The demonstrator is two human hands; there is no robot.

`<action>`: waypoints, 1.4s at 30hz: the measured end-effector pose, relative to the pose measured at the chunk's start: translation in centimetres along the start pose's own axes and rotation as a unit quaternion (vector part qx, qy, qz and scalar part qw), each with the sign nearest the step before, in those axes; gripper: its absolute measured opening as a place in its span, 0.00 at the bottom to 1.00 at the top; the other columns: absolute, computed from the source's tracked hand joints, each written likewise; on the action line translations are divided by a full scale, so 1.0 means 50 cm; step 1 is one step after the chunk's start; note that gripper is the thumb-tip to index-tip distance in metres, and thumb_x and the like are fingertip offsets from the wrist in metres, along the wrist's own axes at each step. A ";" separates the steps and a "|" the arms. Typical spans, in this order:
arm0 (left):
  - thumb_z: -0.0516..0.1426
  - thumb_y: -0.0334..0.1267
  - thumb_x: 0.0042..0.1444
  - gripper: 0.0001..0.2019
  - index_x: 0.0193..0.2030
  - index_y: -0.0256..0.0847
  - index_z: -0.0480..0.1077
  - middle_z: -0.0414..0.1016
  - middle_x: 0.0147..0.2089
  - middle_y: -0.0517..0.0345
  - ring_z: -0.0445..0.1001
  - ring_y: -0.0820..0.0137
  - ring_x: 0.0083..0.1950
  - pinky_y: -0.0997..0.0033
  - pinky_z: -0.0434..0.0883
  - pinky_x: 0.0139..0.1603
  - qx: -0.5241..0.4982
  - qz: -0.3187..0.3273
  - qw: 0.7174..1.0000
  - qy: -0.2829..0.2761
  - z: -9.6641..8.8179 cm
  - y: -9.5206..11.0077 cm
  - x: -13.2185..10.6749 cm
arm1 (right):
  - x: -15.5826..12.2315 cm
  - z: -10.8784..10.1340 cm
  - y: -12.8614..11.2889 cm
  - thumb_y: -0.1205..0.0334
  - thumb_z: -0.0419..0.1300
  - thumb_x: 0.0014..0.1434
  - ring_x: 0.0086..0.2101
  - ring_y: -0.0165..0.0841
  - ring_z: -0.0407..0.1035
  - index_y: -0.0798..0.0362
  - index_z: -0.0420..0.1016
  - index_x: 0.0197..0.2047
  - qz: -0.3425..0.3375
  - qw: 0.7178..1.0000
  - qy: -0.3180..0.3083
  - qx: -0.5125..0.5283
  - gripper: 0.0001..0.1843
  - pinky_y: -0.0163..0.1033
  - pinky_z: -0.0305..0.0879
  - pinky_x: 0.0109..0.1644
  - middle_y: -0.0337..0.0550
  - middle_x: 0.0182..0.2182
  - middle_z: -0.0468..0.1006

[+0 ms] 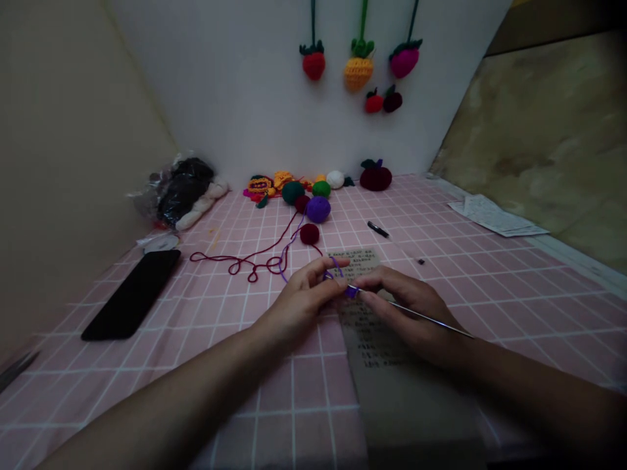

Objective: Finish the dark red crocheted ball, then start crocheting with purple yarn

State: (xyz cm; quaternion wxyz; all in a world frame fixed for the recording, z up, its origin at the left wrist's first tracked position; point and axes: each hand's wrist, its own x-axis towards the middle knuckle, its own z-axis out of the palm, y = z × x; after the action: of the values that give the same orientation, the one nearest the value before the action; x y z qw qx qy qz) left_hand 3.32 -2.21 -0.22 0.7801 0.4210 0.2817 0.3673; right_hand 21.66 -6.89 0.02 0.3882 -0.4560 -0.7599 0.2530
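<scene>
My left hand (301,297) is closed, with purple yarn (337,264) looped over its raised index finger. Between the fingertips of both hands sits a small piece of purple crochet (351,292). My right hand (416,313) pinches a thin metal crochet hook (441,322), whose tip reaches into the purple piece while its shaft slants back under the palm. A strand of purple yarn trails toward a purple yarn ball (318,209) farther back. Beneath the hands lies a sheet of handwritten notes (372,356), partly covered by my right hand.
Dark red yarn (235,261) curls left of the notes, near a dark red ball (309,234). A black phone (132,297) lies at left, a pen (377,228) beyond the right hand. Crocheted fruits (358,73) hang on the wall. Papers (494,215) rest at right.
</scene>
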 end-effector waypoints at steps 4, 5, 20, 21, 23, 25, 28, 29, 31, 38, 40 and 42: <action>0.64 0.32 0.50 0.19 0.50 0.39 0.70 0.75 0.36 0.58 0.73 0.73 0.35 0.70 0.67 0.42 0.011 0.007 1.000 0.001 0.000 0.001 -0.002 | 0.002 0.000 -0.001 0.62 0.54 0.66 0.40 0.34 0.72 0.49 0.74 0.44 0.006 1.000 0.008 -0.011 0.08 0.39 0.66 0.45 0.41 0.39 0.78; 0.64 0.31 0.50 0.19 0.50 0.40 0.69 0.75 0.38 0.57 0.73 0.72 0.37 0.69 0.68 0.43 0.009 0.009 1.000 0.001 0.000 0.002 -0.002 | 0.003 0.000 -0.002 0.61 0.54 0.66 0.40 0.34 0.72 0.48 0.74 0.44 0.011 1.000 0.012 -0.013 0.08 0.40 0.66 0.45 0.41 0.39 0.78; 0.65 0.33 0.50 0.20 0.51 0.40 0.69 0.72 0.33 0.60 0.70 0.73 0.35 0.70 0.65 0.42 0.077 0.043 0.996 0.010 0.001 0.006 -0.003 | -0.003 0.001 0.004 0.57 0.56 0.65 0.33 0.32 0.72 0.48 0.74 0.39 0.066 0.997 0.044 0.005 0.07 0.36 0.66 0.39 0.37 0.32 0.77; 0.65 0.33 0.50 0.20 0.51 0.40 0.69 0.71 0.32 0.61 0.69 0.73 0.35 0.70 0.65 0.42 0.086 0.048 0.995 0.011 0.000 0.006 -0.002 | -0.003 0.001 0.004 0.57 0.56 0.65 0.33 0.31 0.71 0.48 0.74 0.38 0.069 0.997 0.044 0.008 0.07 0.36 0.66 0.38 0.36 0.32 0.77; 0.64 0.34 0.51 0.20 0.51 0.39 0.68 0.69 0.32 0.62 0.68 0.74 0.34 0.71 0.65 0.42 0.102 0.058 0.993 0.011 0.000 0.007 -0.001 | -0.002 0.001 0.004 0.56 0.56 0.65 0.33 0.31 0.71 0.48 0.74 0.38 0.069 0.997 0.044 0.012 0.07 0.35 0.65 0.38 0.36 0.31 0.76; 0.64 0.34 0.52 0.20 0.52 0.39 0.68 0.68 0.32 0.63 0.68 0.75 0.35 0.72 0.64 0.42 0.116 0.065 0.991 0.013 0.000 0.009 0.000 | -0.002 0.002 0.005 0.56 0.56 0.65 0.33 0.31 0.71 0.48 0.74 0.39 0.067 0.997 0.045 0.014 0.08 0.35 0.65 0.38 0.36 0.32 0.76; 0.63 0.34 0.52 0.20 0.53 0.39 0.68 0.67 0.32 0.63 0.67 0.75 0.35 0.72 0.64 0.42 0.138 0.068 0.988 0.020 -0.001 0.012 0.001 | -0.002 0.002 0.006 0.56 0.56 0.65 0.34 0.31 0.71 0.49 0.74 0.39 0.071 0.996 0.046 0.014 0.08 0.35 0.65 0.38 0.37 0.33 0.76; 0.63 0.34 0.52 0.20 0.53 0.39 0.68 0.66 0.32 0.63 0.67 0.75 0.35 0.72 0.64 0.42 0.143 0.068 0.987 0.023 -0.002 0.012 0.001 | -0.002 0.002 0.006 0.56 0.56 0.65 0.34 0.32 0.71 0.49 0.74 0.39 0.071 0.996 0.046 0.013 0.09 0.35 0.65 0.38 0.37 0.33 0.76; 0.64 0.34 0.52 0.21 0.52 0.39 0.68 0.67 0.32 0.63 0.68 0.74 0.35 0.71 0.64 0.42 0.144 0.068 0.987 0.025 -0.003 0.012 0.000 | -0.003 0.001 0.007 0.56 0.56 0.65 0.34 0.32 0.71 0.49 0.74 0.40 0.067 0.997 0.045 0.004 0.08 0.36 0.66 0.39 0.38 0.34 0.77; 0.63 0.33 0.52 0.23 0.54 0.40 0.66 0.71 0.34 0.59 0.70 0.72 0.36 0.68 0.65 0.45 0.110 0.043 0.993 0.005 -0.003 0.009 -0.002 | -0.002 0.000 0.009 0.57 0.55 0.65 0.36 0.33 0.71 0.47 0.74 0.41 0.033 0.998 0.045 -0.034 0.07 0.36 0.65 0.40 0.38 0.35 0.77; 0.63 0.33 0.52 0.22 0.54 0.39 0.66 0.71 0.34 0.60 0.70 0.72 0.36 0.69 0.65 0.44 0.109 0.043 0.993 0.006 -0.004 0.010 -0.001 | -0.002 -0.001 0.009 0.58 0.55 0.65 0.36 0.32 0.71 0.47 0.74 0.42 0.024 0.998 0.044 -0.044 0.07 0.36 0.65 0.40 0.38 0.35 0.77; 0.63 0.32 0.52 0.22 0.54 0.39 0.67 0.70 0.33 0.61 0.69 0.73 0.35 0.70 0.65 0.43 0.116 0.046 0.992 0.015 -0.005 0.011 -0.001 | -0.002 -0.002 0.008 0.58 0.55 0.65 0.36 0.32 0.71 0.47 0.74 0.42 0.022 0.998 0.041 -0.049 0.07 0.36 0.65 0.40 0.38 0.35 0.77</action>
State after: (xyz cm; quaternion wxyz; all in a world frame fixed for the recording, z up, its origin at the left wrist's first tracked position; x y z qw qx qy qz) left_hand 2.96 -1.93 0.13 0.7042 0.5155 0.3142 0.3737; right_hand 21.97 -6.79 -0.28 0.3908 -0.5013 -0.7444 0.2047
